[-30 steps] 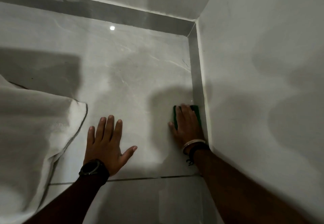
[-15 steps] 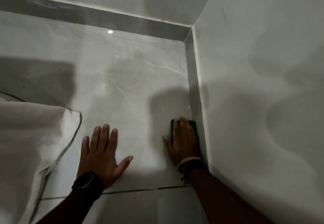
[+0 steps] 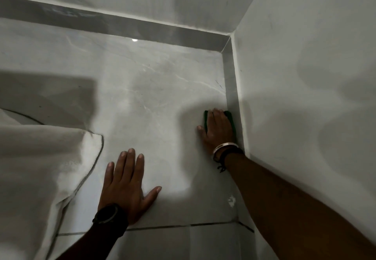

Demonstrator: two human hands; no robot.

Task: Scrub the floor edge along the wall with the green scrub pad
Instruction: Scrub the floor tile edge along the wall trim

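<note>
Just green scrub pad [image 3: 232, 117] beneath right hand [image 3: 218, 129].

left hand [image 3: 127, 186]: flat, fingers spread | right hand [image 3: 218, 129]: palm-down, pressing

White cloth [image 3: 40, 168] — crumpled, lower left.

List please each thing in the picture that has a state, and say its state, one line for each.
green scrub pad: flat on the floor beside the skirting, under the right hand
right hand: pressed on the pad
left hand: open, flat on the floor
white cloth: crumpled on the floor at left
white speck: on the floor near the skirting
</note>
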